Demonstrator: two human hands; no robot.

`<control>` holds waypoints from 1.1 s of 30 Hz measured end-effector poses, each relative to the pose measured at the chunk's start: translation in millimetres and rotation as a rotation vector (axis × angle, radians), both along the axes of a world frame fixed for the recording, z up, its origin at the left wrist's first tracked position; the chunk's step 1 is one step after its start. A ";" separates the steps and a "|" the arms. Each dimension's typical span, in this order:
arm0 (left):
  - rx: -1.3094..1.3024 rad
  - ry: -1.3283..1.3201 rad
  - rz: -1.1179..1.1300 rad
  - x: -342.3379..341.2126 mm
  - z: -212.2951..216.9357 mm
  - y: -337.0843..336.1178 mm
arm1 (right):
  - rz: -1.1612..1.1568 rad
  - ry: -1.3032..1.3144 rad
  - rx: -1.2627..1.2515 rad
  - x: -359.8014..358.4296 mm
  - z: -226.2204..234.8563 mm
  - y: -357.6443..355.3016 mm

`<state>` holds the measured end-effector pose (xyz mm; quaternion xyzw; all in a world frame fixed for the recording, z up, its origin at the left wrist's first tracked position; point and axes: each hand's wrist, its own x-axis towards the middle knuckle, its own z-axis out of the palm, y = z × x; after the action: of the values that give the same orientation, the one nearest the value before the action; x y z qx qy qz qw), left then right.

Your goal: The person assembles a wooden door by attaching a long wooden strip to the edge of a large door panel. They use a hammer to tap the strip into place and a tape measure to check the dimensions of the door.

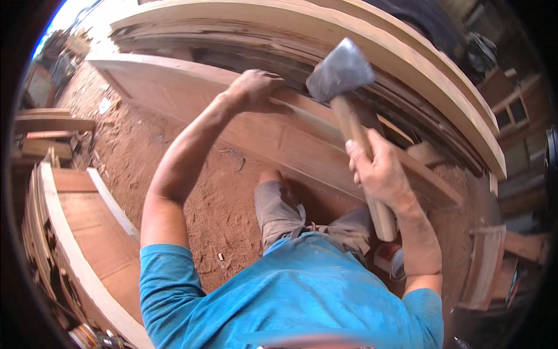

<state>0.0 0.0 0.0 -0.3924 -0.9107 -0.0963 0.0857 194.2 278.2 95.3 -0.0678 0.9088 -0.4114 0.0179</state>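
Observation:
A long wooden panelled door (261,136) stands on its long edge across the ground in front of me. My left hand (256,92) grips its upper edge, with the thumb on the near face and the fingers over the top; the fingertips are partly hidden. In my right hand (381,171) is a hatchet (342,72), held by its light wooden handle and raised above the right half of the door. The grey metal head points up and away from me, slightly blurred and apart from the wood.
Behind the door, long boards (279,17) are stacked. Another panelled door (87,215) leans at the left beside more timber. Short wood pieces (52,131) lie farther left. A white-and-red tub (389,259) sits by my right leg on reddish dirt (218,198). Wood scraps (485,264) stand at the right.

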 end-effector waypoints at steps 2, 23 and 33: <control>0.013 0.025 -0.026 2.1 -1.2 5.1 | -0.101 0.112 0.034 13.5 20.1 6.3; -0.112 -0.007 -0.212 67.5 29.8 236.4 | -0.490 0.494 0.027 151.5 -41.0 213.3; -0.117 0.153 -0.222 83.8 10.1 299.8 | -0.493 -0.063 0.381 173.5 -41.6 361.5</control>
<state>83.8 299.8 10.1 -0.5014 -0.8565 -0.0219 0.1204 367.7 639.7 53.7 0.1721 0.9575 -0.2277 -0.0421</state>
